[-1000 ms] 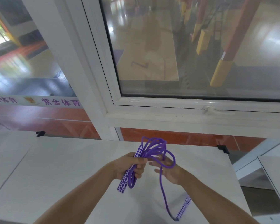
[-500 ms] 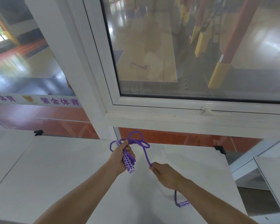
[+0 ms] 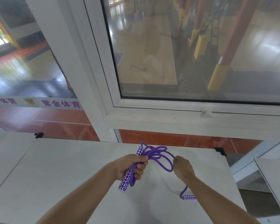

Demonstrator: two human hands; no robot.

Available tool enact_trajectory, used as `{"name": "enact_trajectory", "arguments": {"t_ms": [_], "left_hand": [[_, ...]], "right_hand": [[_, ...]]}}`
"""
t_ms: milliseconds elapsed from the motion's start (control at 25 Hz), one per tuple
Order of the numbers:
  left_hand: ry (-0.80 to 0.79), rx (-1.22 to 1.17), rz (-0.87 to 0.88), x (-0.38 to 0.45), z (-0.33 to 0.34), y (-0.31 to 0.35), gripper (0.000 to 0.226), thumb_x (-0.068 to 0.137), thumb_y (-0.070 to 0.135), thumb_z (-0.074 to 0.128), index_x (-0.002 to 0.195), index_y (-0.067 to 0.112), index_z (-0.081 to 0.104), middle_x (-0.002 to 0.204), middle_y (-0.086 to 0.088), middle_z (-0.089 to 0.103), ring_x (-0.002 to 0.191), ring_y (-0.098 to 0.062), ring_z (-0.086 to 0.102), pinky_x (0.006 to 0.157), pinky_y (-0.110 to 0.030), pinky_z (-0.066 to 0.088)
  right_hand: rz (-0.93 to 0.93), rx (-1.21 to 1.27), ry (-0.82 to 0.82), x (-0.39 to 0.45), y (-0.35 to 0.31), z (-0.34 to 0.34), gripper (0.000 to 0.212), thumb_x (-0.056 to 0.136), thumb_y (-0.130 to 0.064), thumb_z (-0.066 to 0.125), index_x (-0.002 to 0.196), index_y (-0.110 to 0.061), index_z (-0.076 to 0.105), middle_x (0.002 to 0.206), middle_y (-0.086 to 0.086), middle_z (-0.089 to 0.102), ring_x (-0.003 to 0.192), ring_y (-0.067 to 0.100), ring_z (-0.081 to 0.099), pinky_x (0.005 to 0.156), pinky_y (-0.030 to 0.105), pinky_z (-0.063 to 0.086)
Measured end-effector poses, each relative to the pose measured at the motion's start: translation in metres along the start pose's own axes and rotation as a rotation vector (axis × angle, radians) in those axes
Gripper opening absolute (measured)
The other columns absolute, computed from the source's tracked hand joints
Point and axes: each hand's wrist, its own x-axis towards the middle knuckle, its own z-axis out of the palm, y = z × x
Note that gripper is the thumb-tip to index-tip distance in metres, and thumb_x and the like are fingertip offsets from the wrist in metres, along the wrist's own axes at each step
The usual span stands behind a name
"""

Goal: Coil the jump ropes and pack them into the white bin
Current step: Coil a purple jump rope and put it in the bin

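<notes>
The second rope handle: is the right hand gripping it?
No: the second handle lies on the white table, below the right hand.

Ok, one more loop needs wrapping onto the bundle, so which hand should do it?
Right, probably. The right hand pinches the free run of the purple rope, whose tail trails to the loose handle on the table. The left hand is occupied gripping the other handle and coils.

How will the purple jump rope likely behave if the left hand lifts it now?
The purple jump rope looks floppy: its loops sag unevenly. The free handle would probably dangle and swing. Loops in the left hand may slip loose.
</notes>
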Motion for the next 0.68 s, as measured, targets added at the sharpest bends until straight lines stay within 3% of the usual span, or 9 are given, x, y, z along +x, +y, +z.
{"name": "enact_trajectory", "arguments": {"t_ms": [120,200,280,320,400,480,600,680], "left_hand": [[0.205,-0.101,0.072,0.003,-0.004,0.005,0.026,0.099,0.022,0.061,0.075,0.013,0.056,0.061,0.002,0.044,0.046,-0.01,0.04,0.047,-0.023,0.04],[0.333,-0.209,0.168,0.013,-0.002,0.007,0.023,0.1,0.017,0.059,0.077,0.012,0.055,0.063,-0.001,0.046,0.047,-0.013,0.04,0.047,-0.026,0.045],[0.47,-0.088,0.226,0.024,-0.003,0.006,0.02,0.1,0.013,0.059,0.081,0.01,0.054,0.063,-0.003,0.049,0.047,-0.015,0.042,0.049,-0.028,0.048],[0.55,0.137,0.229,0.027,-0.007,0.005,0.018,0.099,0.012,0.057,0.082,0.009,0.053,0.063,-0.004,0.05,0.048,-0.016,0.043,0.051,-0.029,0.047],[0.644,0.831,0.168,0.029,-0.015,0.003,0.012,0.098,0.017,0.052,0.09,0.009,0.053,0.069,-0.005,0.055,0.054,-0.017,0.049,0.057,-0.029,0.045],[0.602,1.398,0.072,0.03,-0.021,-0.001,0.017,0.1,0.022,0.05,0.109,0.009,0.053,0.091,-0.009,0.063,0.071,-0.021,0.058,0.065,-0.032,0.045],[0.466,1.819,-0.007,0.027,-0.013,-0.01,0.026,0.102,0.019,0.047,0.124,0.006,0.051,0.121,-0.016,0.062,0.102,-0.034,0.063,0.079,-0.037,0.045],[0.335,1.934,-0.001,0.024,0.003,-0.014,0.029,0.103,0.019,0.047,0.127,0.004,0.053,0.126,-0.016,0.06,0.111,-0.036,0.061,0.088,-0.038,0.045]], "right_hand": [[-0.045,-0.167,-0.078,-0.002,0.003,0.003,0.026,0.103,-0.021,0.039,0.113,-0.013,0.062,0.101,0.006,0.07,0.088,0.026,0.067,0.068,0.03,0.047],[-0.222,-0.271,-0.213,-0.017,-0.009,0.01,0.028,0.103,-0.024,0.038,0.114,-0.015,0.062,0.111,0.01,0.069,0.1,0.03,0.067,0.076,0.034,0.048],[-0.422,-0.372,-0.359,-0.037,-0.025,0.014,0.03,0.104,-0.025,0.037,0.118,-0.012,0.06,0.117,0.014,0.066,0.104,0.033,0.064,0.08,0.036,0.047],[-0.507,-0.437,-0.388,-0.044,-0.033,0.013,0.031,0.105,-0.027,0.037,0.12,-0.01,0.059,0.118,0.015,0.065,0.104,0.033,0.063,0.081,0.036,0.047],[-0.634,-0.527,-0.367,-0.05,-0.046,0.002,0.035,0.106,-0.029,0.037,0.12,-0.008,0.06,0.115,0.016,0.063,0.103,0.034,0.062,0.08,0.037,0.046],[-0.755,-0.566,-0.316,-0.053,-0.058,-0.021,0.033,0.105,-0.029,0.042,0.114,-0.008,0.065,0.108,0.015,0.065,0.099,0.035,0.063,0.079,0.039,0.048],[-0.939,-0.503,-0.276,-0.054,-0.076,-0.06,0.024,0.102,-0.03,0.051,0.109,-0.015,0.069,0.105,0.006,0.066,0.094,0.025,0.064,0.074,0.035,0.047],[-1.019,-0.385,-0.25,-0.054,-0.086,-0.083,0.022,0.101,-0.031,0.052,0.106,-0.019,0.069,0.101,0.0,0.064,0.091,0.018,0.061,0.071,0.031,0.042]]}}
